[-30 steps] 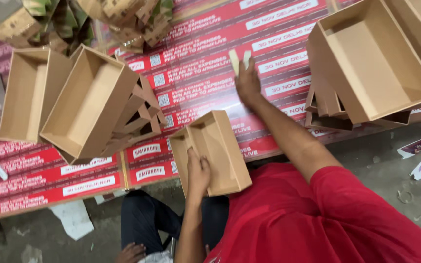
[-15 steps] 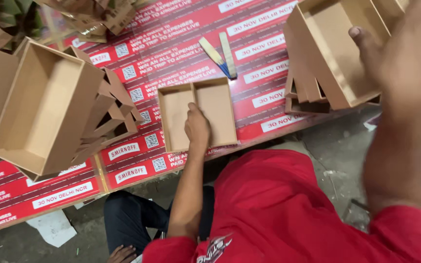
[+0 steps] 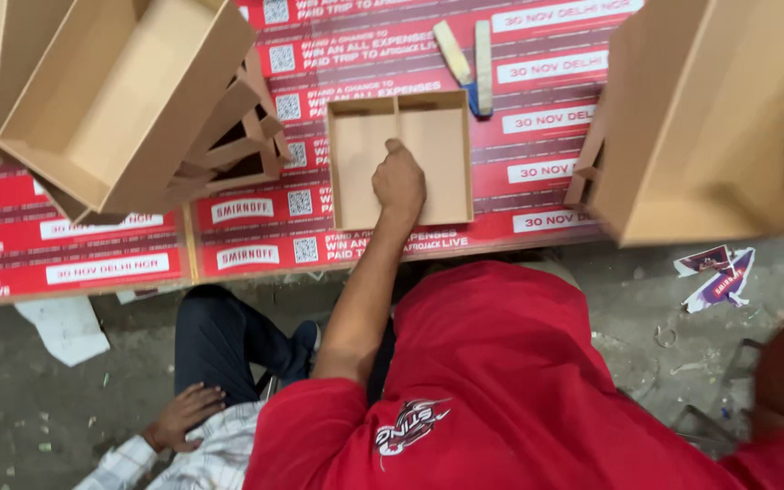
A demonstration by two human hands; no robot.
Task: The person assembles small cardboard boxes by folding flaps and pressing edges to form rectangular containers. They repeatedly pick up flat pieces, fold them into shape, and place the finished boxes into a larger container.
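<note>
Left grip (image 3: 398,184) flat in shallow cardboard tray (image 3: 442,150) on red printed boards (image 3: 338,238), grey littered floor (image 3: 38,399) below.

Shallow tray (image 3: 437,145) mid-table, boxes either side.
Left hand (image 3: 398,181) rests inside the tray, on its floor near the divider. Two flat sticks (image 3: 465,54) lie just behind the tray's far right corner. Big open box (image 3: 111,91) left, atop folded inserts (image 3: 242,145); another large box (image 3: 710,118) right. All on the table (image 3: 256,254).
</note>
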